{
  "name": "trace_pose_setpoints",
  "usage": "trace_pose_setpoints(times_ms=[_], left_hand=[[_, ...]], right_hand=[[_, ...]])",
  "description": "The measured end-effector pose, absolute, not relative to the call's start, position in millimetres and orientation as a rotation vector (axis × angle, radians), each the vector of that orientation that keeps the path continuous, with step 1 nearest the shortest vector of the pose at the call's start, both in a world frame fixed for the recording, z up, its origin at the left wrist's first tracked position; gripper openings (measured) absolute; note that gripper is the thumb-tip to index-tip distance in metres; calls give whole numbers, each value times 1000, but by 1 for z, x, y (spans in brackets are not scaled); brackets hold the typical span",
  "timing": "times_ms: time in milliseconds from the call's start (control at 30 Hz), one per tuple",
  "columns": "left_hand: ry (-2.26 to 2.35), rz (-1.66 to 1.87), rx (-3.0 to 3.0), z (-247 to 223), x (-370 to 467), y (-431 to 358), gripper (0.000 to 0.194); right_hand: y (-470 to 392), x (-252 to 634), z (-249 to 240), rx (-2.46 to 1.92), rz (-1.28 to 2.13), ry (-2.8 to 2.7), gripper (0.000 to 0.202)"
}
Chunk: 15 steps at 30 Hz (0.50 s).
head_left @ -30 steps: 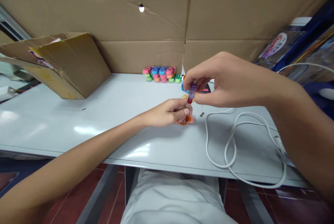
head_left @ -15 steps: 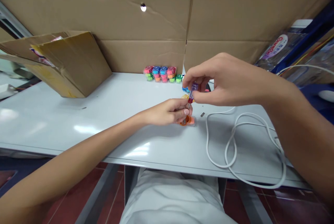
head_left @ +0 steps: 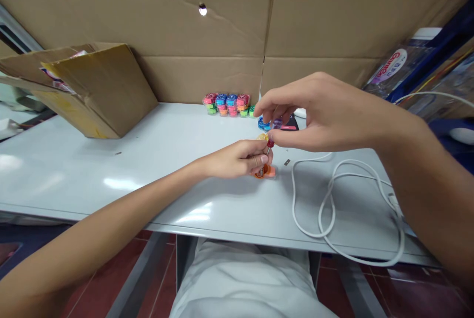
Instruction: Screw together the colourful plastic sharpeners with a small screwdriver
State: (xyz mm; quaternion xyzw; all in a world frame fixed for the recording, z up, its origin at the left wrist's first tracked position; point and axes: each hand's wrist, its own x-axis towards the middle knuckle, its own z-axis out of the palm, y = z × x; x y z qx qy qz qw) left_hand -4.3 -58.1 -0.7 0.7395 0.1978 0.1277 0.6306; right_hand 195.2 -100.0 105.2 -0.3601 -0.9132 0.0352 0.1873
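Observation:
A small screwdriver point(head_left: 276, 124) with a clear purple and red handle points down toward an orange plastic piece point(head_left: 272, 172) on the table. My right hand point(head_left: 311, 115) has its fingers and thumb round the handle. My left hand point(head_left: 240, 159) is closed at the orange piece, its fingertips around the screwdriver's shaft; exactly what they pinch is partly hidden. Just behind the fingers lies a yellow piece point(head_left: 262, 137), and a blue round piece point(head_left: 262, 124) sits beyond it. To the right is a small metal blade point(head_left: 287, 162).
Stacked colourful plastic pieces point(head_left: 226, 104) stand against the cardboard wall point(head_left: 207, 76). An open cardboard box point(head_left: 111, 91) is at the left. A looped white cable point(head_left: 333, 209) lies at the right, near a clear bottle point(head_left: 388, 68). Another metal bit point(head_left: 117, 153) lies left.
My right hand's fingers have shifted slightly on the screwdriver handle, the index finger moving left and the thumb extending. The left hand has barely moved.

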Motion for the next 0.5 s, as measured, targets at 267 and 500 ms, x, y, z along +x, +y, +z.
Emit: trace_pose_setpoints(times_ms=[267,500], left_hand=[[452,303,1644,-1,-4,-59,16],[453,288,1673,-1,-4,-58,20]], right_hand=[[-100,196,105,-1003,80,-2574,26],[-98,196,103,-1030,24,-2552,19]])
